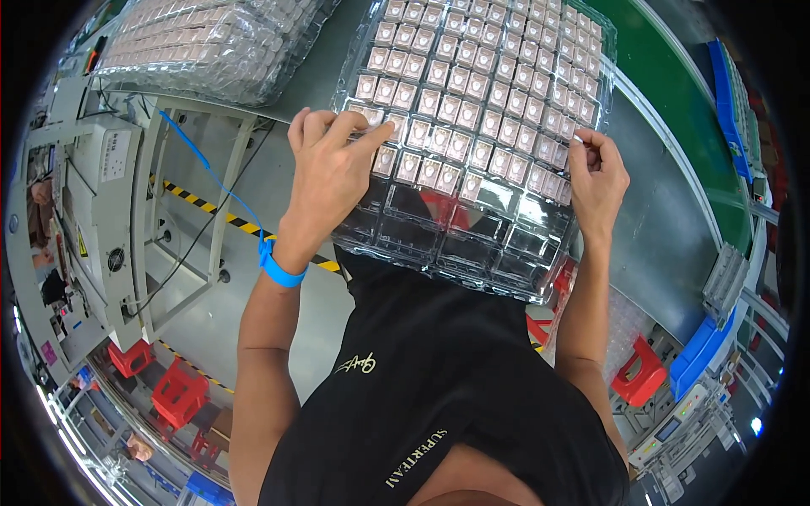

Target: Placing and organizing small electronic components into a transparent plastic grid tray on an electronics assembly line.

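A clear plastic tray (pixel 498 253) lies in front of me, its near end hanging past the bench edge towards my body. Small pinkish square parts (pixel 451 110) fill its upper rows, while the pockets nearest me hold none. Over the tray's left side is my left hand (pixel 333 160), fingers bent, thumb and index close together at a pinkish part; the exact grip is hard to see. My right hand (pixel 599 173) is at the right edge of the tray, thumb and index pinched together. Whatever lies between those fingertips is too small to make out.
Clear wrap covers a stack of filled trays (pixel 202 51) at the far left. A blue cord (pixel 190 143) runs from the bench to my left wristband (pixel 281 268). Green belt (pixel 658 63) passes at the right, near blue bins (pixel 700 354). Red stools (pixel 180 392) stand on the floor.
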A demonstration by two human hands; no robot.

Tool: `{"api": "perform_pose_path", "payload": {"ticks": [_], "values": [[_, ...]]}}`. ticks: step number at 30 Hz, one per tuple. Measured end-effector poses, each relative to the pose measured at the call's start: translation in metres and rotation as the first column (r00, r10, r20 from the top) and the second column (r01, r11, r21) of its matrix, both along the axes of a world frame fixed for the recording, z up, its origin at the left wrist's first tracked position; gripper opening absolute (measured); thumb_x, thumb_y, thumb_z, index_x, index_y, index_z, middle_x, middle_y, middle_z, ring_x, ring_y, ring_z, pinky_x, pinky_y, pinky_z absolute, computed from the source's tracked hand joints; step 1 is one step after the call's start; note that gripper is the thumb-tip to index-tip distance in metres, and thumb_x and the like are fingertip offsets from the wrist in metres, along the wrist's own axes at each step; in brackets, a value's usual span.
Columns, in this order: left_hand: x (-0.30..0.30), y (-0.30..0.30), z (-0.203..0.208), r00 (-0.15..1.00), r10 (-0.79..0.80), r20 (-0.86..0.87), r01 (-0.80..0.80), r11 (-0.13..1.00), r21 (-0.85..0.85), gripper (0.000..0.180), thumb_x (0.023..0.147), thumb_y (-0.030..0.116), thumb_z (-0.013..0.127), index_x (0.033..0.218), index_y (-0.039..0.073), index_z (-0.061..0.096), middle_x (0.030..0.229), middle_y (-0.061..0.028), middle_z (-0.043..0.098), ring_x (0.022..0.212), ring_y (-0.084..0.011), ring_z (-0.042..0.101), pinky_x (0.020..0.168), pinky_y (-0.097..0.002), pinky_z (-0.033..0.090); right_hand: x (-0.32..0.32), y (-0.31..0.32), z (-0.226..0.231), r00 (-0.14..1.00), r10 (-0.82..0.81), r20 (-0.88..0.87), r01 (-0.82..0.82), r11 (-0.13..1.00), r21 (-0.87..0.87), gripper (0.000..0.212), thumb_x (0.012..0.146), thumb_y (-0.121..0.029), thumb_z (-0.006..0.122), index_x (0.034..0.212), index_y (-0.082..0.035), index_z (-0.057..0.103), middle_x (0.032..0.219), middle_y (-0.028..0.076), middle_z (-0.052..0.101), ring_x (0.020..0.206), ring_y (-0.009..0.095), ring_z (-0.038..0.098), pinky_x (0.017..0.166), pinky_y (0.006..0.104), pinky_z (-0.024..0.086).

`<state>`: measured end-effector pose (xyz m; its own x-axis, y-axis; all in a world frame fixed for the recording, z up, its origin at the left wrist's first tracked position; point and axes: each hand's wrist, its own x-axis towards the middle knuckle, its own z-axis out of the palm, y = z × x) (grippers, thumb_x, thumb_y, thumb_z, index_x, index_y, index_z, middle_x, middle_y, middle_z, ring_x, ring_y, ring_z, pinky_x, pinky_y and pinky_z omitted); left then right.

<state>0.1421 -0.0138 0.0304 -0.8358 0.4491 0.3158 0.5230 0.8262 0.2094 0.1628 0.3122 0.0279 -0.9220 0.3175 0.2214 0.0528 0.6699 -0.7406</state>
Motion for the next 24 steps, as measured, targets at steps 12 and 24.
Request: {"api": "perform_pose_path", "payload": {"ticks": [12, 24], "values": [[0.012, -0.020, 0.003, 0.999, 0.045, 0.002, -0.045, 0.981, 0.189, 0.018, 0.075, 0.004, 0.066, 0.088, 0.013, 0.073, 0.092, 0.0014, 0.061, 0.095, -0.0244, 0.049, 0.092, -0.0425, 0.033, 0.003, 0.001, -0.003, 1.000, 0.006, -0.028, -0.007, 1.000, -0.012, 0.015, 0.086, -0.005, 0.065, 0.099, 0.002, 0.066, 0.078, 0.002, 0.059, 0.065, 0.007, 0.050, 0.062, 0.0226, 0.045], [0.029, -0.020, 0.004, 0.994, 0.107, -0.016, -0.108, 0.993, -0.055, 0.036, 0.073, -0.005, 0.057, 0.094, 0.019, 0.074, 0.110, -0.0037, 0.055, 0.103, -0.0271, 0.045, 0.101, -0.0495, 0.029, 0.002, 0.002, -0.005, 0.997, -0.043, -0.061, 0.039, 0.998, -0.057, 0.015, 0.087, -0.006, 0.065, 0.099, 0.002, 0.066, 0.073, -0.001, 0.057, 0.064, 0.005, 0.048, 0.059, 0.0207, 0.042]]}}
